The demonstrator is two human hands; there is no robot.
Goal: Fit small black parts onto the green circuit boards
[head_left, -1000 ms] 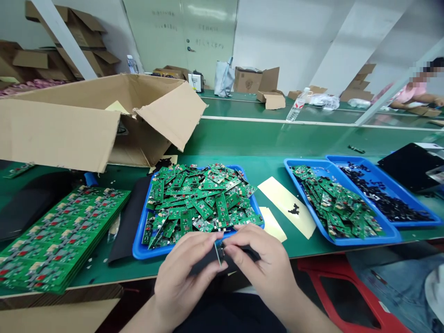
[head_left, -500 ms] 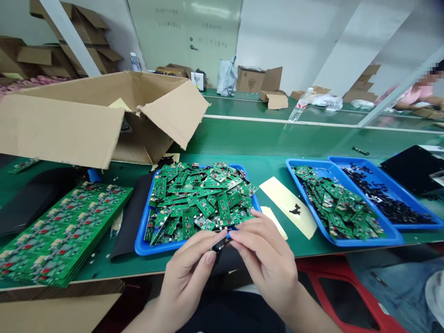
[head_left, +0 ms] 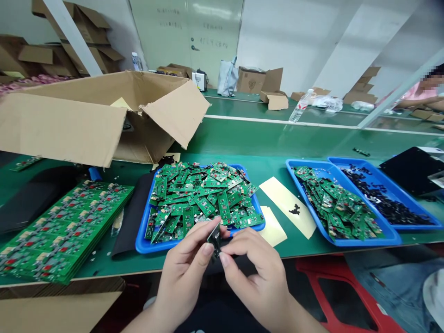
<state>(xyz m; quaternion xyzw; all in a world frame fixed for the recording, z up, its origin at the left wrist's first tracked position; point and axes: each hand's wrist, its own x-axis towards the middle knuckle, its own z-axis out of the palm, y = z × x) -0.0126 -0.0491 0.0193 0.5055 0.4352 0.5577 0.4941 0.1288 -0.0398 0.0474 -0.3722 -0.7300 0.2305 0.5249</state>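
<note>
My left hand (head_left: 189,263) grips a small green circuit board (head_left: 214,237) between thumb and fingers, tilted up on edge. The fingers of my right hand (head_left: 255,268) are pinched against the board's lower right side; whatever small piece sits between them is too hidden to name. Just beyond both hands stands a blue tray (head_left: 145,245) heaped with loose green circuit boards (head_left: 204,194). To its right lie pale yellow sheets (head_left: 277,194), one bearing a small cluster of black pieces (head_left: 294,209).
Rightward are a second blue tray (head_left: 381,240) of boards and a third blue tray (head_left: 433,222) of black parts. Stacked board panels (head_left: 62,226) and a large open carton (head_left: 62,127) occupy the left. A water bottle (head_left: 301,107) stands behind. Another person (head_left: 421,95) sits far right.
The circuit board has turned more upright in my left hand, showing its component side. My right hand has shifted slightly down and left, its fingertips now lower on the board.
</note>
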